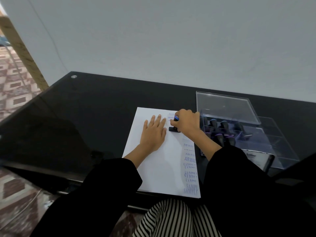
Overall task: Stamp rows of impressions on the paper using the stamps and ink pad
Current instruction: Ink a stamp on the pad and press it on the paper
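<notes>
White paper sheet (153, 168) lies on the black glass table (85, 117), pinned by the left hand (153, 132) with flat, slightly spread fingers, while the right hand (186, 123), curled round the black blue-capped stamp (173, 129) near the sheet's upper right, should press squarely down without rocking.

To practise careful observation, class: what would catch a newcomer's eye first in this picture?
The white paper stands out against the black table, with the left hand lying flat on it. Beside it, the right hand grips a black stamp set near the sheet's top right, above blue impressions down the right edge. To the right, a clear box holds more stamps.
</notes>
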Demonstrator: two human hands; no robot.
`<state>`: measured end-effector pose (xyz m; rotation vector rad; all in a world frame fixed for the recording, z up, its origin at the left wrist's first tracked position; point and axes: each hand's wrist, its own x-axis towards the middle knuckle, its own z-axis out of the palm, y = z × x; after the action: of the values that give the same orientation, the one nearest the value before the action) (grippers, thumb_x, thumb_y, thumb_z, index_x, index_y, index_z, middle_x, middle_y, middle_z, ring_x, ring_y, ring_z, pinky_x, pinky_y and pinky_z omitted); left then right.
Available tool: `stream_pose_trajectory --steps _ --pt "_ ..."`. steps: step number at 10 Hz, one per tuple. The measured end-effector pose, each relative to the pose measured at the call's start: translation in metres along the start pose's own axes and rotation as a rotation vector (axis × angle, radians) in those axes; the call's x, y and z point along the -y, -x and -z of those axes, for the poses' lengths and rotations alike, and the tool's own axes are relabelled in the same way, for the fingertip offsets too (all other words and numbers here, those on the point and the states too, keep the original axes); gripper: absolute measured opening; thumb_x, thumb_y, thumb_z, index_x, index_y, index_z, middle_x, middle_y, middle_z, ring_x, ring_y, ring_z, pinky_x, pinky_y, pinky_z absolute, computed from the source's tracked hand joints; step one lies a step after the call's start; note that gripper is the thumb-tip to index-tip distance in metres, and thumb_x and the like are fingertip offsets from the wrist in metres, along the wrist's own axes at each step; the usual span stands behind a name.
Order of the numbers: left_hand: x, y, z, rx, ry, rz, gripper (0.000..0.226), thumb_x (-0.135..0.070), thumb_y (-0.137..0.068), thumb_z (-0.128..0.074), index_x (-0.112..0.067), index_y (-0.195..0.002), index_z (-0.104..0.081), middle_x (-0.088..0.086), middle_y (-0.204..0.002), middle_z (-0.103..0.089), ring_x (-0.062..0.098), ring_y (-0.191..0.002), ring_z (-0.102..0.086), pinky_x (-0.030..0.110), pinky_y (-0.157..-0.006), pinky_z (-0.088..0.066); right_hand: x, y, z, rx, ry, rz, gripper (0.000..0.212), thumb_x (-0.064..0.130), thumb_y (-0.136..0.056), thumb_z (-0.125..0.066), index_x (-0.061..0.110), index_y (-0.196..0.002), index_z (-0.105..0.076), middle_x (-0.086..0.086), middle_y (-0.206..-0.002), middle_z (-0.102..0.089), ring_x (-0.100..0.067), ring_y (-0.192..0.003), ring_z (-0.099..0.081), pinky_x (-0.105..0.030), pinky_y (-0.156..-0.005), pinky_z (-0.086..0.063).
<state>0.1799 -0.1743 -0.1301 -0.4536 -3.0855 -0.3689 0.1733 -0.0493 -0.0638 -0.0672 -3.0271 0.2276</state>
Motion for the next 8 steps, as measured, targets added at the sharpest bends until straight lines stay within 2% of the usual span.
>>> stream_pose_trajectory --steps 1,2,3,4,5,8 --pt "0.0 -0.001 -0.001 -0.009 -0.003 0.001 0.05 -0.033 -0.102 -0.018 -0.02 -0.15 -0.011 0.001 -0.159 -0.005 0.021 -0.148 0.0 0.039 -0.119 0.0 0.001 0.001 -0.002 0.003 0.007 0.004 0.03 0.033 -0.091 -0.052 0.014 -0.068 -0.046 -0.002 -0.071 -0.05 -0.017 -0.072 -0.047 -0.036 -0.092 -0.035" --pt "0.0 -0.001 -0.002 -0.017 -0.007 0.005 0.05 -0.034 -0.102 -0.018 -0.021 -0.15 -0.01 0.001 -0.159 -0.005 0.021 -0.148 0.0 0.039 -0.119 0.0 0.004 0.003 -0.004 0.002 0.021 0.015 0.042 0.029 -0.092 -0.05 0.017 -0.056 -0.031 0.001 -0.06 -0.039 -0.018 -0.071 -0.044 -0.036 -0.092 -0.034" --pt "0.001 -0.001 -0.003 -0.026 -0.004 0.003 0.05 -0.034 -0.103 -0.018 -0.021 -0.15 -0.01 0.001 -0.159 -0.005 0.021 -0.148 0.0 0.039 -0.119 0.001 0.006 0.005 -0.004 -0.003 0.049 0.025 0.044 0.026 -0.093 -0.047 0.018 -0.056 -0.025 0.003 -0.056 -0.031 -0.02 -0.07 -0.042 -0.034 -0.085 -0.033" --pt "0.001 -0.002 -0.004 -0.031 0.009 0.0 0.05 -0.034 -0.103 -0.019 -0.021 -0.15 -0.011 0.001 -0.159 -0.006 0.021 -0.148 0.0 0.039 -0.119 0.001 0.006 0.005 -0.007 -0.013 0.042 0.019 0.037 0.025 -0.095 -0.044 0.016 -0.06 -0.034 0.001 -0.059 -0.039 -0.019 -0.07 -0.042 -0.036 -0.093 -0.034" --pt "0.001 -0.003 -0.005 -0.03 0.005 0.0 0.05 -0.034 -0.103 -0.019 -0.021 -0.15 -0.011 0.001 -0.159 -0.005 0.021 -0.148 0.0 0.039 -0.119 0.001 0.006 0.005 -0.01 -0.039 0.032 0.016 0.021 0.023 -0.095 -0.042 0.014 -0.076 -0.044 -0.003 -0.072 -0.049 -0.019 -0.07 -0.044 -0.036 -0.095 -0.033" --pt "0.001 -0.002 -0.004 -0.029 0.004 -0.003 0.05 -0.034 -0.102 -0.019 -0.021 -0.15 -0.01 0.001 -0.159 -0.005 0.021 -0.148 0.0 0.039 -0.119 0.001 0.005 0.006 -0.013 -0.051 0.035 0.018 0.018 0.022 -0.097 -0.039 0.015 -0.081 -0.042 -0.004 -0.075 -0.048 -0.018 -0.071 -0.043 -0.036 -0.095 -0.032"
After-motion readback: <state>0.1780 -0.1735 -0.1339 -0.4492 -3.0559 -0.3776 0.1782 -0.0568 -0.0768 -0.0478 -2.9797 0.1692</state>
